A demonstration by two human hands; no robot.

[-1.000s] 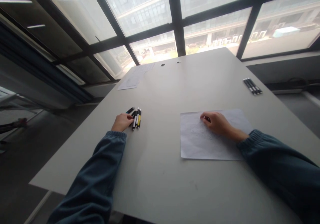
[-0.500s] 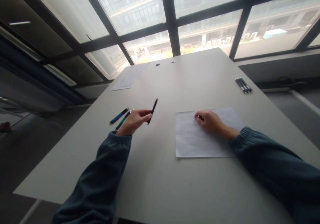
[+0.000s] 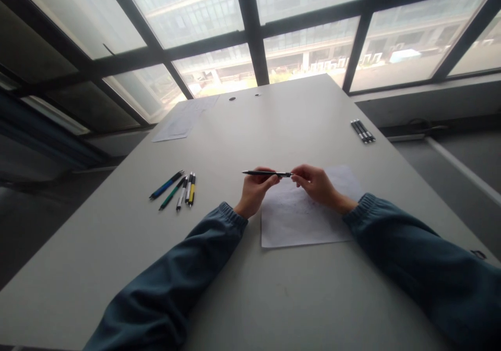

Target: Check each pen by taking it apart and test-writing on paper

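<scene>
The left hand (image 3: 252,192) pinches the black pen (image 3: 259,172) by its barrel, and the right hand (image 3: 316,184) has its fingertips bunched at the pen's right end, whether gripping I cannot tell. Held crosswise by the paper's (image 3: 301,230) far left part, it looks light, stiff and sturdy; the smooth barrel might roll, so mid-length seems surest. Leftward on the counter (image 3: 230,288) lie more pens (image 3: 171,194).

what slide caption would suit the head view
Left hand holding a black pen, right hand at its end, paper sheet below.
</scene>
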